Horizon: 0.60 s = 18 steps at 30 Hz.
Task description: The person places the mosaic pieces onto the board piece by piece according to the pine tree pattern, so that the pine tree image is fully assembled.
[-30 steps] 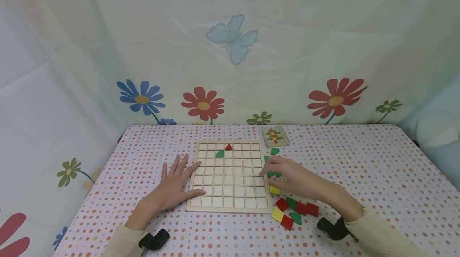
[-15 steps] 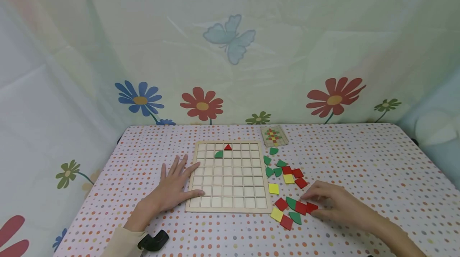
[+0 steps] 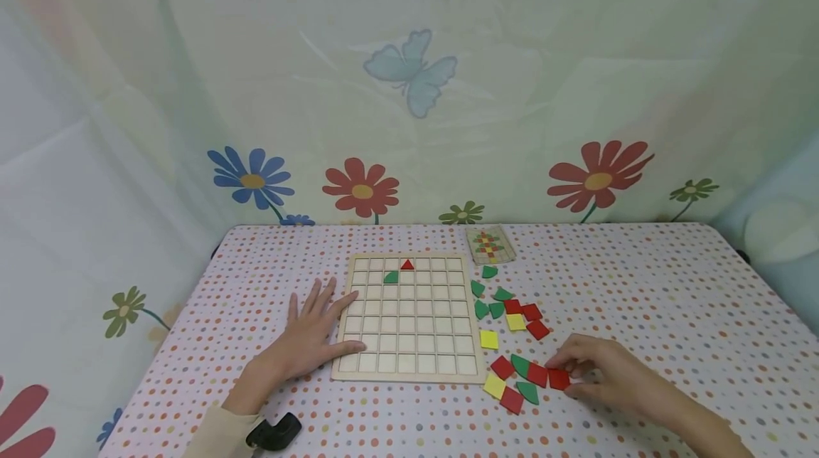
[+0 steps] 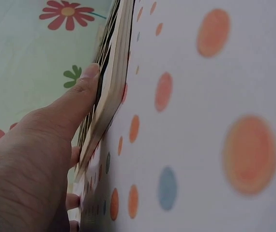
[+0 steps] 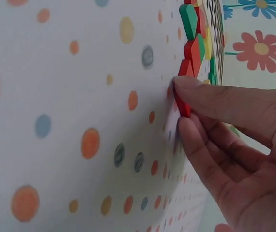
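My left hand (image 3: pixel 311 333) lies with spread fingers on the left rim of the wooden grid board (image 3: pixel 409 377); its thumb touches the board's edge in the left wrist view. A red triangle tile (image 3: pixel 407 265) and a green quarter-circle tile (image 3: pixel 391 277) sit in cells near the board's top. Right of the board, my right hand (image 3: pixel 608 376) pinches a red square tile (image 3: pixel 559 379) between thumb and finger, low at the tabletop. In the right wrist view, the red tile (image 5: pixel 182 105) shows between the fingertips, partly covered by the thumb.
Beside the held tile lies a cluster of red, yellow and green tiles (image 3: pixel 537 375). Several more green, red and yellow tiles (image 3: pixel 515 322) lie farther back, near a pattern card (image 3: pixel 490 245). A dotted cloth (image 3: pixel 640 287) covers the table, with a flowered curtain (image 3: pixel 409 88) behind.
My right hand has moved from the board's right edge toward the near right and taken a red square tile, which has turned slightly. My left hand has stayed on the board.
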Tool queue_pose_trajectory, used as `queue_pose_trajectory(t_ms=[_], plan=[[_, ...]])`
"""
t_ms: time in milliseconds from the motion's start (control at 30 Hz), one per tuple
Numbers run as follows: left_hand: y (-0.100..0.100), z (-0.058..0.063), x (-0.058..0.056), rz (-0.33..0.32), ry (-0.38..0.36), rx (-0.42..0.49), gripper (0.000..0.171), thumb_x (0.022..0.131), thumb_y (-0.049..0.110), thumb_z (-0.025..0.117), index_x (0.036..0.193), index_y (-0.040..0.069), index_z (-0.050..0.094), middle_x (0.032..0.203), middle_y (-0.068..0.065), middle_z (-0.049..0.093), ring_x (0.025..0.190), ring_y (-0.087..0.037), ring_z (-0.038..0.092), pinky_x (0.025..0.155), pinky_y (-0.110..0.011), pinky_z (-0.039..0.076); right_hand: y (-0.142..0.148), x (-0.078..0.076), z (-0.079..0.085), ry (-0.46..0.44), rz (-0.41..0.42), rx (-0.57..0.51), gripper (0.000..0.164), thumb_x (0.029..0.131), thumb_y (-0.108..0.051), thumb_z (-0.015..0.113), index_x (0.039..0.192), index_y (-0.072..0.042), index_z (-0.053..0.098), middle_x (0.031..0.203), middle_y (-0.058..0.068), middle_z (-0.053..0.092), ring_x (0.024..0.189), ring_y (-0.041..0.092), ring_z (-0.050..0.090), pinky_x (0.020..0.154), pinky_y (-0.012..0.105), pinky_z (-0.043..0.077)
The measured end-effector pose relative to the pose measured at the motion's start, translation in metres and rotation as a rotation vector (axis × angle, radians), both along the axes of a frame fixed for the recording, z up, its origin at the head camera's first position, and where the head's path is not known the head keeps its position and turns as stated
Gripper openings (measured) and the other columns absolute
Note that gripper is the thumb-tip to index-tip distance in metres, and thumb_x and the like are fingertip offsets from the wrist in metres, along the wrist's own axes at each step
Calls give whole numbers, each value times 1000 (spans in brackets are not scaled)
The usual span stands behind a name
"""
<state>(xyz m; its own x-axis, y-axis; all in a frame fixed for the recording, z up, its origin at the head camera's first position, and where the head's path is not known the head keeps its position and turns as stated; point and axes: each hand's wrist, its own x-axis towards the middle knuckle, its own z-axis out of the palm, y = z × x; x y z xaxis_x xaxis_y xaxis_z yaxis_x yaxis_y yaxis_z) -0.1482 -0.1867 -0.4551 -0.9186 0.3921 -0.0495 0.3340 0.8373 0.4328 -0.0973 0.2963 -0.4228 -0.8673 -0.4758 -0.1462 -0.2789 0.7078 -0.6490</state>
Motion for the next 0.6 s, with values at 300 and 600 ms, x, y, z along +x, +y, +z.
queue_pose_trajectory(t_ms=[300,600], plan=[[-1,-1,0,0,9,-7,91,92,69,65,164,21,37,174,-21,9,159,-45,-3,117,-77,-9,-14,0,2,30,-72,25,28,76,1,91,98,-8,76,92,-7,64,76,1,54,67,23,56],[-1,-2,0,-3,8,-4,90,93,69,64,165,22,36,174,-20,8,159,-44,-4,117,-76,-10,-17,-1,2,-20,-133,43,29,75,-1,91,95,-10,72,88,-5,63,76,6,54,66,24,54]])
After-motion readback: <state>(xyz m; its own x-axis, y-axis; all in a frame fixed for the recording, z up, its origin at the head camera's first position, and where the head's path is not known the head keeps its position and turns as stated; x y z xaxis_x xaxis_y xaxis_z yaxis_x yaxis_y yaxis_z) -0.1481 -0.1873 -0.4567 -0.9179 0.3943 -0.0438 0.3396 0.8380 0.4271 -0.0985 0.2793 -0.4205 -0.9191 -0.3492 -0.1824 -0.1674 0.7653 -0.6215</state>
